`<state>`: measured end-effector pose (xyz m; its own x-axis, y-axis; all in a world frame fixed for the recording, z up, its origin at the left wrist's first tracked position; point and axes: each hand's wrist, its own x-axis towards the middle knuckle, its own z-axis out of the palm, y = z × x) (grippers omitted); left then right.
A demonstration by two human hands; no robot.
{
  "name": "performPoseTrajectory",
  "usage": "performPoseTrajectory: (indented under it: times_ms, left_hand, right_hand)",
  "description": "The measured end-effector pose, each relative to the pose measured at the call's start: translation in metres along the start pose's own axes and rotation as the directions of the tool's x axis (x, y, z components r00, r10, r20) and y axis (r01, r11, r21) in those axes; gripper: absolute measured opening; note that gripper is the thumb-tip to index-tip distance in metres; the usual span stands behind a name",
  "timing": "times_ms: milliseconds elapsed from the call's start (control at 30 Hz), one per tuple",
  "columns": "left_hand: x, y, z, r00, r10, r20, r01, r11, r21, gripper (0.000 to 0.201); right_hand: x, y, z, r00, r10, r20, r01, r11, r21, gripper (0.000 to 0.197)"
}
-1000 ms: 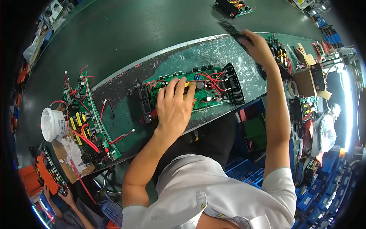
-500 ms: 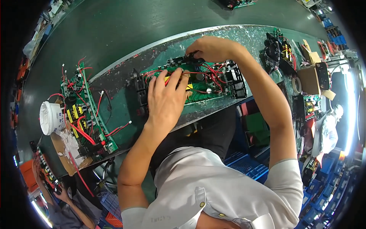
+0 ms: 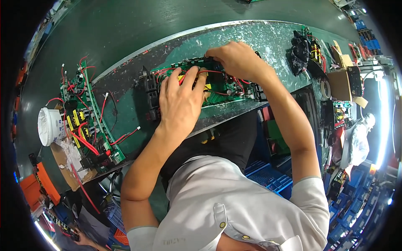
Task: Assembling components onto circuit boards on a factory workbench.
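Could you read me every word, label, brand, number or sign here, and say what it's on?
None can be read clearly.
White bucket: bluish print, too small and blurred.
Pale shirt: faint marks, too blurred.
Green circuit board: any print is too small to make out.

The long green circuit board (image 3: 226,99) lies flat across the tabletop (image 3: 268,37), close to its near edge, red wires (image 3: 240,85) looping over it, yellow parts (image 3: 207,87) mid-board, a black end piece (image 3: 153,95) upright at left, the right end partly hidden.
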<state>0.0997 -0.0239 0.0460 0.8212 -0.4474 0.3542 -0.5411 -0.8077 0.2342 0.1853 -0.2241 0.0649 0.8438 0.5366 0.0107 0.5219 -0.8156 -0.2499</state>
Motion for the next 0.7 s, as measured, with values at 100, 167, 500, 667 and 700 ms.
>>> performPoseTrajectory:
  times_ms: [100, 167, 500, 667, 700]
  left_hand:
    - [-0.001, 0.0, -0.001, 1.0, -0.005, 0.004, 0.005, 1.0, 0.009, 0.047]
    - [0.0, -0.001, -0.001, 1.0, -0.013, -0.013, 0.013, 1.0, 0.006, 0.046]
    - [-0.004, -0.003, 0.009, 0.993, 0.0, -0.115, -0.005, 0.999, -0.041, 0.037]
    - [-0.006, -0.005, 0.016, 0.987, 0.011, -0.159, -0.019, 0.999, -0.046, 0.03]
    - [-0.006, -0.005, 0.014, 0.988, 0.011, -0.155, -0.019, 0.999, -0.048, 0.03]
  right_hand:
    - [-0.005, -0.005, -0.001, 0.999, -0.015, -0.038, 0.013, 0.998, -0.059, 0.03]
    - [-0.007, -0.009, -0.001, 1.0, 0.002, -0.022, -0.004, 0.998, -0.059, 0.031]
    - [0.03, -0.018, -0.009, 0.995, -0.062, 0.084, 0.061, 0.998, 0.025, 0.038]
    - [0.03, -0.026, 0.006, 0.986, -0.126, 0.106, 0.12, 0.991, 0.059, 0.038]
    - [0.027, -0.028, 0.008, 0.989, -0.128, 0.074, 0.125, 0.992, 0.032, 0.038]
